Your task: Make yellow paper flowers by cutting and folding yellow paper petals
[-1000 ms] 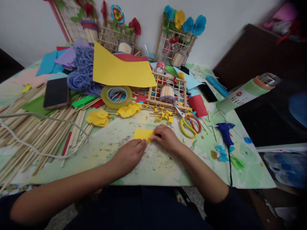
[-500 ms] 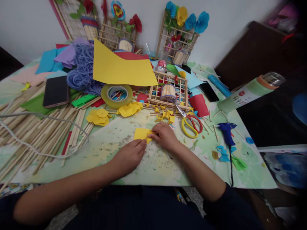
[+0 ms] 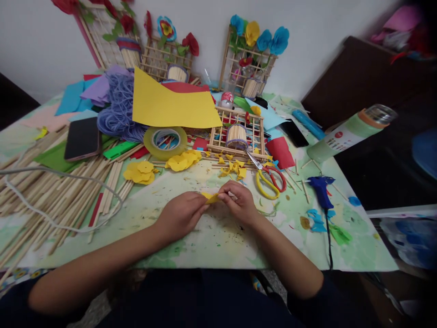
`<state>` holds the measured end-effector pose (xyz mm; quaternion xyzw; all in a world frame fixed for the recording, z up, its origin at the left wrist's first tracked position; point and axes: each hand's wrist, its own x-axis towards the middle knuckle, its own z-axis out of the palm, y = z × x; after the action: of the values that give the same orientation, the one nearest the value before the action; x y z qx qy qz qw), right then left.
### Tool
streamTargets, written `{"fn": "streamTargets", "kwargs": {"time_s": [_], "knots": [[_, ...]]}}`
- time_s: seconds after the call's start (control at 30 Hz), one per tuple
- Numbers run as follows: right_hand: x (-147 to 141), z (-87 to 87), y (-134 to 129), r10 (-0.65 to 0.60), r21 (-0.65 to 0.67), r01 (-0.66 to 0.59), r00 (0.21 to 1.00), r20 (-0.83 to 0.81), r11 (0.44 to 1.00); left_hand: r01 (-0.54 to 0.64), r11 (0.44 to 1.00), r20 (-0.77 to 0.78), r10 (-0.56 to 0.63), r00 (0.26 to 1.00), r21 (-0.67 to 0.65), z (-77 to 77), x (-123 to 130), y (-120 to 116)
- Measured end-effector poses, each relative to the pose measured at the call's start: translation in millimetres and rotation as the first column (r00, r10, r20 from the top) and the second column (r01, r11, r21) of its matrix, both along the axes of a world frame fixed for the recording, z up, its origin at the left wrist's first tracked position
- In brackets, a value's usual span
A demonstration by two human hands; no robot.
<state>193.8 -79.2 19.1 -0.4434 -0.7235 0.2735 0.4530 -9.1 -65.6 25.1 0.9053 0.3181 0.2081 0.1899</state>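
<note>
Between my two hands is a small piece of yellow paper (image 3: 210,198), partly hidden by my fingers. My left hand (image 3: 182,214) pinches its left end, and my right hand (image 3: 238,202) grips the right end between thumb and fingers. Beyond them lie yellow paper flowers (image 3: 184,160), yellow paper scraps (image 3: 234,170) and scissors (image 3: 268,180) with one red and one yellow handle. A large yellow sheet (image 3: 170,107) rests farther back, behind a roll of clear tape (image 3: 165,142).
Bamboo sticks (image 3: 78,191) and a white cable (image 3: 44,214) cover the left side, with a phone (image 3: 83,139) on top. To the right are a blue glue gun (image 3: 321,189) and a tilted green bottle (image 3: 344,136). Stick lattices with paper flowers (image 3: 246,64) lean on the wall.
The yellow paper was flat near the tabletop and is now raised and tilted, showing less of its face. My right hand has turned slightly. The view has shifted a little.
</note>
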Motion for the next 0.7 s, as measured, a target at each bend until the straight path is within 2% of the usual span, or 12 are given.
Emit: {"fn": "streamTargets", "kwargs": {"time_s": [0.07, 0.13, 0.17, 0.23, 0.3, 0.33, 0.47, 0.57, 0.63, 0.7], "knots": [[0, 0.5, -2, -0.077, -0.073, 0.073, 0.996, -0.051, 0.995, -0.027, 0.983, 0.036, 0.034, 0.999, -0.184, 8.5, 2, 6], [1, -0.4, -2, -0.124, -0.164, 0.107, 0.987, -0.098, 0.981, -0.058, 0.912, 0.071, 0.095, 0.993, -0.406, 13.8, 4, 13], [2, -1.1, -2, -0.128, -0.212, 0.101, 0.985, -0.12, 0.972, -0.072, 0.846, 0.086, 0.137, 0.987, -0.528, 14.8, 5, 16], [4, -2.5, -1, -0.135, -0.298, 0.084, 0.979, -0.155, 0.951, -0.079, 0.669, 0.102, 0.227, 0.969, -0.739, 13.7, 7, 22], [5, -3.8, 0, -0.163, -0.352, 0.091, 0.97, -0.179, 0.931, -0.064, 0.523, 0.115, 0.302, 0.946, -0.85, 9.8, 8, 27], [5, -4.5, 1, -0.182, -0.37, 0.103, 0.965, -0.188, 0.923, -0.056, 0.483, 0.12, 0.326, 0.938, -0.874, 7.4, 8, 28], [4, -6.5, 1, -0.234, -0.427, 0.122, 0.947, -0.221, 0.896, -0.023, 0.414, 0.14, 0.36, 0.923, -0.91, -0.5, 11, 29], [3, -6.8, 1, -0.212, -0.453, 0.089, 0.95, -0.229, 0.887, 0.001, 0.373, 0.14, 0.345, 0.928, -0.928, -3.2, 14, 26], [3, -6.0, 0, -0.153, -0.484, 0.027, 0.963, -0.224, 0.875, 0.005, 0.385, 0.135, 0.311, 0.941, -0.923, -3.7, 16, 24], [2, -4.7, 0, -0.09, -0.525, -0.03, 0.976, -0.201, 0.85, 0.008, 0.425, 0.138, 0.277, 0.951, -0.905, -4.0, 17, 23]]}}
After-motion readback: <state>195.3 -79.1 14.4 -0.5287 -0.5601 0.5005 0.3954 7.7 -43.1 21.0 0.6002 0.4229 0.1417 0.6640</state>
